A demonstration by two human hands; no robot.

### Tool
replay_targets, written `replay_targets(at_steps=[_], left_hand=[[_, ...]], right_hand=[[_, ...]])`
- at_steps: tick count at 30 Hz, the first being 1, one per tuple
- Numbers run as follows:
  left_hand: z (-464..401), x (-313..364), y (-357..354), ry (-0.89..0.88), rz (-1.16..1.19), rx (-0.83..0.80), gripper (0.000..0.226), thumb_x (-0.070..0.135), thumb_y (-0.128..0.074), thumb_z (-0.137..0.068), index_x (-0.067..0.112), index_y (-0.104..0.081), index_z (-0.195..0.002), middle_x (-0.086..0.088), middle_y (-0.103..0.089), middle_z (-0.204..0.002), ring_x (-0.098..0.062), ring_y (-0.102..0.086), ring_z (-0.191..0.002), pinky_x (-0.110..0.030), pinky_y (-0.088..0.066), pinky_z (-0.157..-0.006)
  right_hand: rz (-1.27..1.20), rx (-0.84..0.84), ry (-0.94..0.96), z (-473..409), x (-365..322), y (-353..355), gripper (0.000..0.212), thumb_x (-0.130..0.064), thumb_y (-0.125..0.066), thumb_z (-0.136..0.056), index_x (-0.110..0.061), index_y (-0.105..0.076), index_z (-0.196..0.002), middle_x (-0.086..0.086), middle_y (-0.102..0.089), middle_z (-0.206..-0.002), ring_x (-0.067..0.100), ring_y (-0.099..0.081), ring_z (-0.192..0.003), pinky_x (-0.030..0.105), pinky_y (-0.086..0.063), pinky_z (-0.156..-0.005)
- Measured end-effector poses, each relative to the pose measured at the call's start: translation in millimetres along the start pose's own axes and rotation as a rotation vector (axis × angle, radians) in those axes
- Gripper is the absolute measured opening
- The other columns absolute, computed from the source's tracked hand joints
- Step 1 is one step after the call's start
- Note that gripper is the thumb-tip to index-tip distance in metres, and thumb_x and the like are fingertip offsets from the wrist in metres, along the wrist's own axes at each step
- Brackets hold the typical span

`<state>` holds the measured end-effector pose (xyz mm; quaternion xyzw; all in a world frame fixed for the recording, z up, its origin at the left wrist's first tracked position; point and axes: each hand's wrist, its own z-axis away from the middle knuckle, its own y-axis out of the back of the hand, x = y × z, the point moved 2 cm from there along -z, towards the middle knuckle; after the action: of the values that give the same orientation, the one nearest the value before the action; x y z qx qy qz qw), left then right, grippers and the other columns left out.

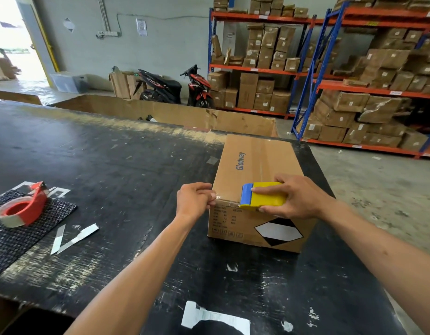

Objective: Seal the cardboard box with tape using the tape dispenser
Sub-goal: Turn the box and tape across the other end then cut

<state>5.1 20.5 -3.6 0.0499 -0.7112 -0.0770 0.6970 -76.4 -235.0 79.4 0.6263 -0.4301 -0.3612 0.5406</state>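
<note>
head view: top seam of cardboard box (255,165) already taped; right hand (298,199) grip clamped on tape dispenser (263,196), left hand (194,201) pinching tape end (217,197) at near edge; edge strip left.

Two bare forearms, no sleeves, hands (193,201) (296,198) w/o gloves, rings, watch

Small print on the near face of the cardboard box (257,180) is too tiny to read, only the "Glodway" on top comes through. The tape roll inside the yellow and blue dispenser (263,197) is hidden by its casing and the right hand (291,197). Clear tape pinched by the left hand (193,204) is barely visible. Shelf labels at the back are a blur, and the white sticker (214,319) gets cut off at the bottom edge.
</note>
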Motion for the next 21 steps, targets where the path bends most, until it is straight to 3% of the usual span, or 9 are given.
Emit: replay_targets(at_steps=[7,11,13,15,16,18,20,21], left_hand=[[4.3,-6.3,1.5,-0.006,0.041,0.021,0.041,0.005,-0.072,-0.088,0.008,-0.064,-0.127,0.000,-0.078,-0.090,-0.018,-0.075,-0.073,-0.034,-0.063,-0.068],[6.8,-3.1,0.5,-0.017,-0.003,0.072,0.062,0.013,-0.078,-0.085,0.011,-0.053,-0.141,0.001,-0.077,-0.088,-0.022,-0.074,-0.066,-0.035,-0.063,-0.065],[6.1,-3.8,7.0,0.023,-0.089,0.120,0.076,0.028,-0.085,-0.076,0.015,-0.050,-0.143,-0.003,-0.074,-0.097,-0.026,-0.073,-0.062,-0.037,-0.063,-0.068],[2.3,-6.6,13.5,-0.024,-0.292,0.146,0.085,0.046,-0.084,-0.073,0.016,-0.049,-0.144,-0.009,-0.068,-0.124,-0.026,-0.074,-0.082,-0.043,-0.059,-0.083],[0.2,-9.0,14.5,-0.161,-0.449,0.157,0.083,0.051,-0.080,-0.075,0.017,-0.050,-0.144,-0.008,-0.061,-0.137,-0.027,-0.071,-0.101,-0.047,-0.055,-0.093],[-2.4,-10.6,7.6,-0.633,-0.728,0.149,0.067,0.043,-0.074,-0.085,0.015,-0.052,-0.142,-0.009,-0.049,-0.149,-0.030,-0.058,-0.123,-0.050,-0.045,-0.105],[-3.8,-5.8,-7.9,-1.057,-0.906,0.003,0.053,0.032,-0.063,-0.095,0.011,-0.051,-0.142,-0.010,-0.044,-0.152,-0.030,-0.049,-0.134,-0.050,-0.039,-0.112],[-4.0,-2.5,-16.0,-1.155,-0.986,-0.103,0.052,0.034,-0.052,-0.100,0.011,-0.047,-0.146,-0.010,-0.040,-0.155,-0.027,-0.042,-0.140,-0.048,-0.032,-0.117]], right_hand=[[0.017,-0.012,0.009,-7.3,-4.3,-3.3,0.066,-0.081,-0.042,-0.076,-0.055,-0.050,-0.135,-0.006,-0.046,-0.081,0.011,-0.044,-0.069,0.024,-0.031,-0.057],[0.013,-0.021,0.000,-7.9,-5.1,-4.2,0.062,-0.078,-0.048,-0.078,-0.055,-0.050,-0.136,-0.005,-0.047,-0.082,0.012,-0.046,-0.069,0.026,-0.034,-0.059],[0.022,-0.020,0.003,-8.3,-6.2,-5.2,0.058,-0.074,-0.054,-0.081,-0.055,-0.049,-0.135,-0.009,-0.043,-0.080,0.010,-0.043,-0.068,0.025,-0.030,-0.058],[0.023,-0.024,-0.003,-9.2,-6.1,-5.0,0.056,-0.072,-0.056,-0.082,-0.056,-0.049,-0.135,-0.009,-0.042,-0.080,0.010,-0.042,-0.068,0.024,-0.029,-0.057],[0.026,-0.030,-0.005,-9.8,-5.8,-4.9,0.056,-0.073,-0.056,-0.082,-0.056,-0.049,-0.135,-0.008,-0.043,-0.082,0.011,-0.044,-0.069,0.025,-0.029,-0.058],[0.030,-0.038,-0.009,-11.6,-6.1,-4.7,0.057,-0.073,-0.056,-0.081,-0.056,-0.050,-0.135,-0.009,-0.043,-0.083,0.012,-0.045,-0.071,0.026,-0.030,-0.059],[0.027,-0.046,-0.015,-13.6,-6.9,-4.6,0.057,-0.074,-0.056,-0.081,-0.055,-0.051,-0.135,-0.010,-0.041,-0.081,0.012,-0.044,-0.072,0.026,-0.029,-0.060],[0.031,-0.054,-0.013,-14.7,-6.9,-4.8,0.058,-0.074,-0.055,-0.081,-0.055,-0.050,-0.135,-0.010,-0.042,-0.082,0.013,-0.044,-0.071,0.027,-0.030,-0.060]])
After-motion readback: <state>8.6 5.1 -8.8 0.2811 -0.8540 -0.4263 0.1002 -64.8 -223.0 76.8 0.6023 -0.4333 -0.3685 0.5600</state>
